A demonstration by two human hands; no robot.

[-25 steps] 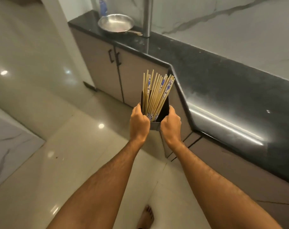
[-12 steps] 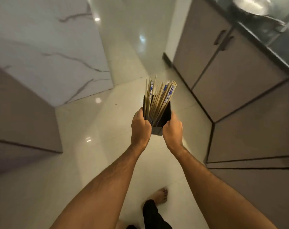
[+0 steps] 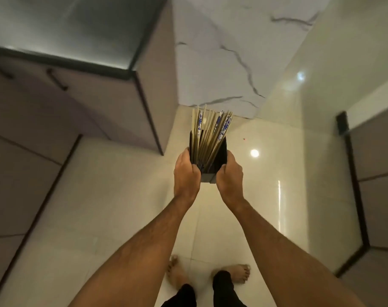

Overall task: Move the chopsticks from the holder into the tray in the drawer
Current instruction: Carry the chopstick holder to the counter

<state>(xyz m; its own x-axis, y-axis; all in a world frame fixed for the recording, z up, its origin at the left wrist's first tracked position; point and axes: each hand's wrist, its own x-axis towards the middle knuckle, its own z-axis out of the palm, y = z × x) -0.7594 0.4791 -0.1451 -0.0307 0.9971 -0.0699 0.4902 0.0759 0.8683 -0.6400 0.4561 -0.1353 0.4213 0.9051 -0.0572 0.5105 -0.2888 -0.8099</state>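
A black rectangular holder (image 3: 220, 155) is carried in front of me above the floor, tilted slightly away. Several wooden chopsticks (image 3: 207, 131), some with blue and white patterned ends, stand bunched inside it and stick out of its top. My left hand (image 3: 186, 173) grips the holder's left side. My right hand (image 3: 229, 176) grips its right side. No drawer or tray is in view.
A cabinet block with a dark countertop (image 3: 77, 29) and dark handles (image 3: 56, 79) stands at the left. A white marble wall (image 3: 221, 52) is ahead. More cabinet fronts (image 3: 379, 156) line the right. My bare feet (image 3: 233, 273) stand on glossy tiles.
I have turned further left with the holder in both hands. The counter with the pan has left the view, and the left cabinet block and marble wall are now ahead.
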